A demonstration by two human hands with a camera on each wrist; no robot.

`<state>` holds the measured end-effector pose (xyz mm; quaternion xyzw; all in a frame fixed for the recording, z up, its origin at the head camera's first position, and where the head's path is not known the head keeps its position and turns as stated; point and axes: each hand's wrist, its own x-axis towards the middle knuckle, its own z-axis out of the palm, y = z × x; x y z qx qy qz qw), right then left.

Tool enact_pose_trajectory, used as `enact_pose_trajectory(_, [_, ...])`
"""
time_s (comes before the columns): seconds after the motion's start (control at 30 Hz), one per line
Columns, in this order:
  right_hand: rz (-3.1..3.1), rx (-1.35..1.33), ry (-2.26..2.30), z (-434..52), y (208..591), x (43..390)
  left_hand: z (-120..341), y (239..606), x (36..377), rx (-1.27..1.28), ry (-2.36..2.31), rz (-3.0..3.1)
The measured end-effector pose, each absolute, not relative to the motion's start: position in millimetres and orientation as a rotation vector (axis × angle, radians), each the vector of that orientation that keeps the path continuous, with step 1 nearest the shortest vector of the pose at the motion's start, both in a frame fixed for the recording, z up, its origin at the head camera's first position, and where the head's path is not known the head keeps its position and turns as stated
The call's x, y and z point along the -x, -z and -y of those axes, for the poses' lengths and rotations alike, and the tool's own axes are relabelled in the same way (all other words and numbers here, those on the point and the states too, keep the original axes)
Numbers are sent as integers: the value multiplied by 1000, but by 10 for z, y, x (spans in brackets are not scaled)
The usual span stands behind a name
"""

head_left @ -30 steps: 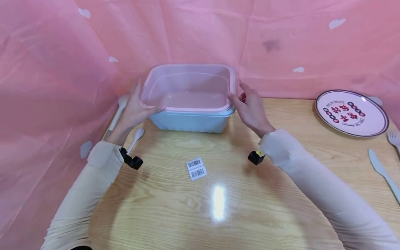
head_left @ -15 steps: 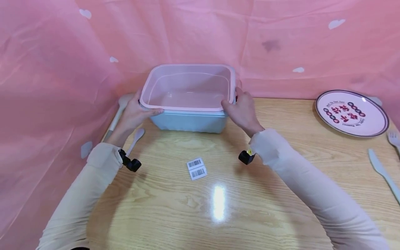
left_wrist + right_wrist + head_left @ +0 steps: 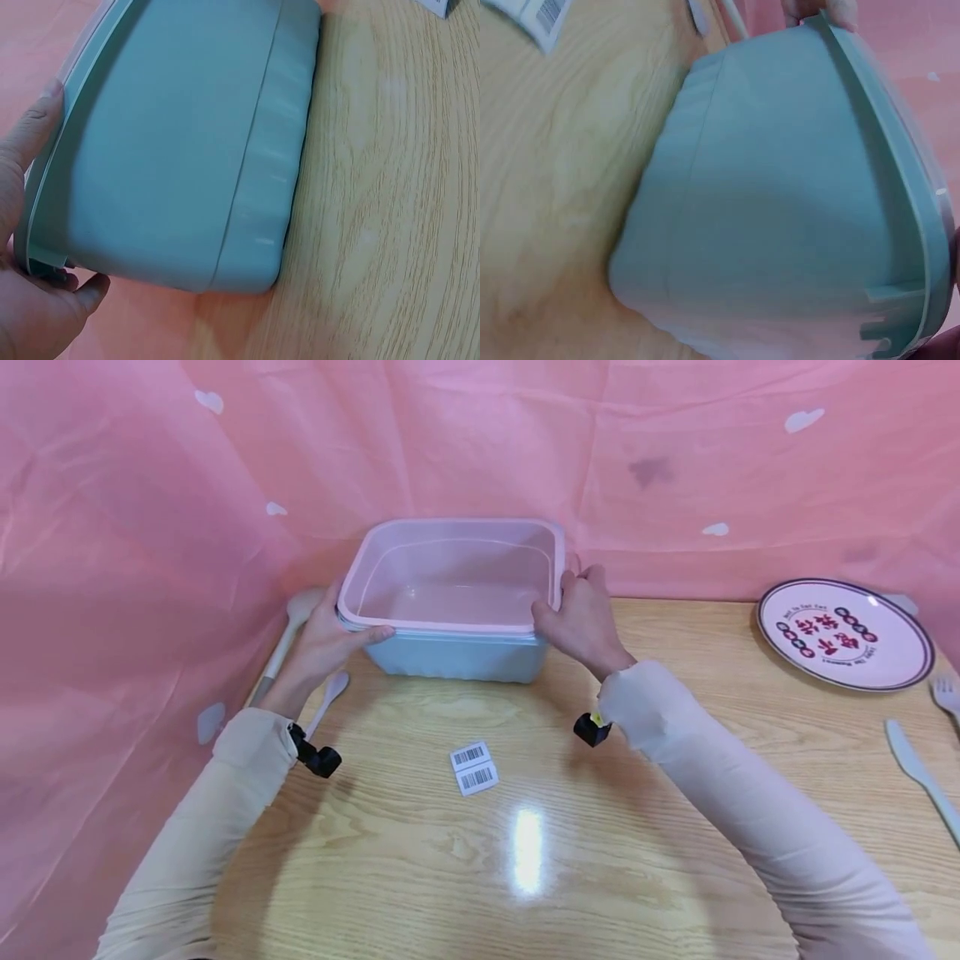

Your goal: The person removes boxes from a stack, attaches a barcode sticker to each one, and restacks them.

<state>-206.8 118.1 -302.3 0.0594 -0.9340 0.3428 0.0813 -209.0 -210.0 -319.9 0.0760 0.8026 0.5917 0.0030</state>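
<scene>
A pink plastic bin is nested in a pale blue bin of like shape, standing on the wooden table by the back curtain. At the left front corner my left hand grips the stacked rims. In the left wrist view its thumb lies along the rim and its fingers are curled below the blue lip. My right hand grips the pink rim at the right front corner, thumb over the edge; its fingers are partly hidden. The blue bin's side fills the right wrist view, its base on the table.
A spatula-like utensil and a small spoon lie beside my left forearm. A barcode label is on the table in front. At right are a printed plate, a table knife and a fork.
My right hand has moved left from beside the bins and now holds the rim. The left hand's spread fingers have closed round the left corner. The bins stay in place.
</scene>
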Motion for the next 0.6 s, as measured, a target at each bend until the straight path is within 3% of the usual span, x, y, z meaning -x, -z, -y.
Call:
enact_pose_trajectory(0.3, [2779,-163,-995,-1184,3055,2040,2048,3044,1972,-309,-1797,-2526])
enact_pose_trajectory(0.6, [2779,-205,-981,-1177,3041,2069,2134,3221,2098,-275,-1763,-2581])
